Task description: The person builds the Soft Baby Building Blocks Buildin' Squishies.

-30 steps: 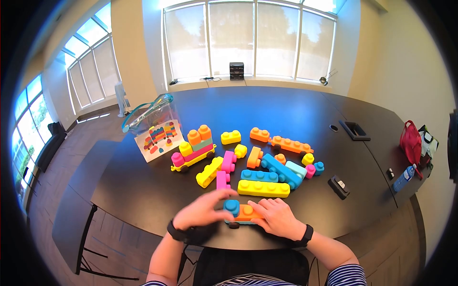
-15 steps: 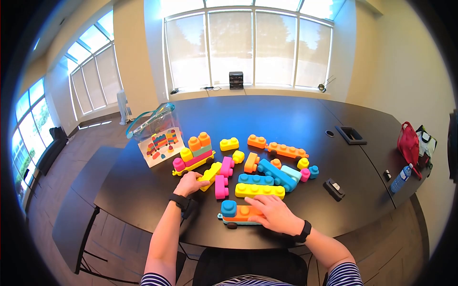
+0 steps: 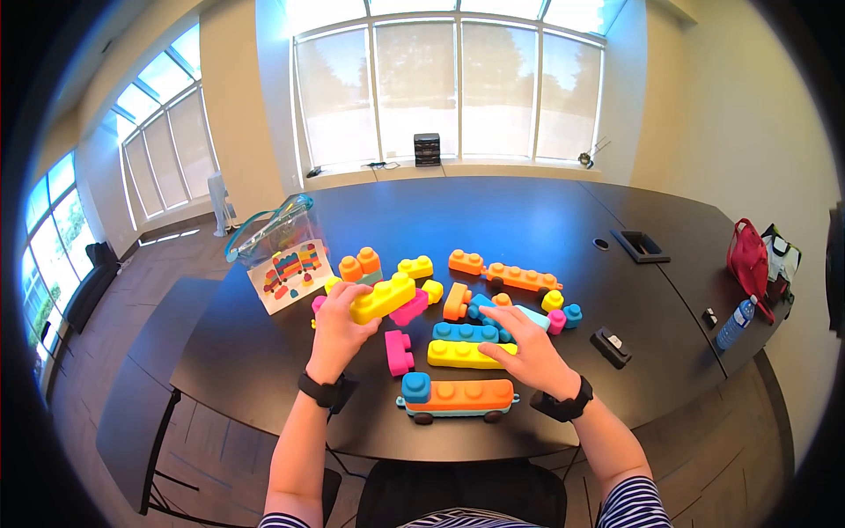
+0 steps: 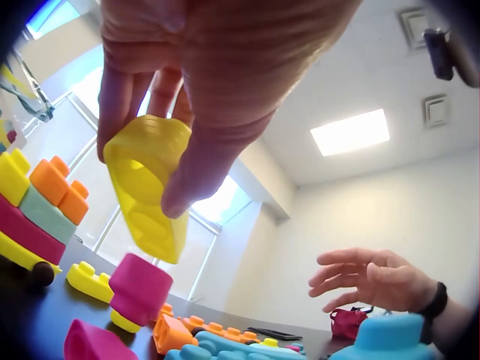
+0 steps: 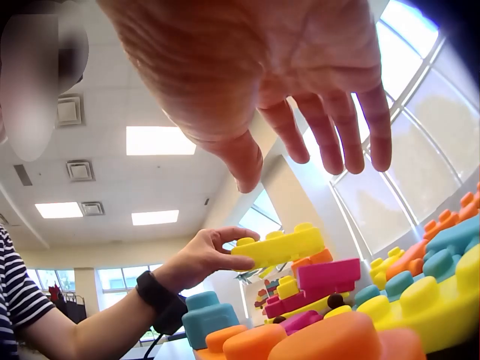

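Note:
My left hand [image 3: 340,324] grips one end of a yellow building block [image 3: 384,297] between thumb and fingers and holds it above the table. In the left wrist view the hollow underside of this yellow block [image 4: 142,187] shows. My right hand [image 3: 531,350] hovers over the loose blocks with fingers spread and nothing in its grasp; the right wrist view shows its palm [image 5: 262,82] bare. In front of me stands a wheeled toy wagon [image 3: 458,400] with an orange block [image 3: 475,393] and a blue block [image 3: 415,387] on top.
Loose blocks lie behind the wagon, among them a long yellow block [image 3: 453,355] and a pink block [image 3: 399,352]. A picture card [image 3: 290,277] leans on a clear bag [image 3: 286,231] at the left. A black device [image 3: 611,348] and a water bottle [image 3: 737,324] are at the right.
My left hand left the wagon, reached to the yellow block on the left and lifted it off the table. My right hand let go of the wagon and rose forward over the blocks.

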Tool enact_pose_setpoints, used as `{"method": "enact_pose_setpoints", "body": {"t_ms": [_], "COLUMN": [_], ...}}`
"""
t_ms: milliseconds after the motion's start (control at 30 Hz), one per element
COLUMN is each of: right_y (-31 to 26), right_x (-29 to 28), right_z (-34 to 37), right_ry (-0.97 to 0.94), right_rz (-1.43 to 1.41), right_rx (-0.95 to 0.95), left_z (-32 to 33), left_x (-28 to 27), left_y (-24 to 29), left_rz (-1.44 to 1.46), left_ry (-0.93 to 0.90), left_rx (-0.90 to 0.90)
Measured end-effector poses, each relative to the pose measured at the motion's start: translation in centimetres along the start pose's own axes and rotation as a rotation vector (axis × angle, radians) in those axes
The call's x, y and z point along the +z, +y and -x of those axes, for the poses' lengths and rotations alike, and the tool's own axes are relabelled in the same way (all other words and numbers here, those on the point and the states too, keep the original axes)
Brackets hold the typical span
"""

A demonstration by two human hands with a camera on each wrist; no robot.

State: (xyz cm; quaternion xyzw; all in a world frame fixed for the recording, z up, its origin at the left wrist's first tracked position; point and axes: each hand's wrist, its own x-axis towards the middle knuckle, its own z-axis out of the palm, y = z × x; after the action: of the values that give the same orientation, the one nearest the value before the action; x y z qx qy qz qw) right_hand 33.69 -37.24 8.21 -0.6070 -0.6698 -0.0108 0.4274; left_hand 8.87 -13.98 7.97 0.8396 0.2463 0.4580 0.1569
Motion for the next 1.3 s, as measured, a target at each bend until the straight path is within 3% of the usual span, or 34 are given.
{"method": "enact_pose_setpoints", "body": {"t_ms": [133,267,367,533,633,767,967,1067,1300], "right_y": [1.2,-0.4,-1.5,-1.5,-0.6,1.4,1.1,0.9,-0.6], "right_x": [0.6,-0.2,-0.3,-0.2,-0.3,1.0,1.9,1.5,2.0], "right_z": [-0.5,-1.2,-1.4,0.3,2.1,4.5,4.9,4.5,4.4], "right_ry": [-0.030,-0.016,0.017,-0.118,-0.145,-0.116,-0.108,-0.145,-0.155], "right_rz": [0.044,-0.072,0.005,-0.011,-0.014,-0.107,-0.116,-0.013,0.116], "right_rx": [-0.021,0.012,-0.138,-0.092,0.007,0.079,0.069,-0.038,-0.052], "left_z": [0.1,0.5,1.2,3.0,4.6,6.3,7.8,7.9,8.1], "left_x": [0.5,0.4,-0.8,0.4,0.6,1.5,2.9,3.3,3.5], "left_y": [0.3,2.1,6.3,6.9,7.0,4.3,4.0,4.0,3.6], "left_rz": [0.008,0.426,0.514,0.457,0.494,0.367,0.432,0.444,0.479], "left_ry": [-0.042,-0.126,-0.279,-0.480,-0.520,-0.652,-0.634,-0.597,-0.571], "left_rx": [0.070,0.019,0.047,0.191,0.047,-0.009,-0.073,-0.085,-0.126]}}
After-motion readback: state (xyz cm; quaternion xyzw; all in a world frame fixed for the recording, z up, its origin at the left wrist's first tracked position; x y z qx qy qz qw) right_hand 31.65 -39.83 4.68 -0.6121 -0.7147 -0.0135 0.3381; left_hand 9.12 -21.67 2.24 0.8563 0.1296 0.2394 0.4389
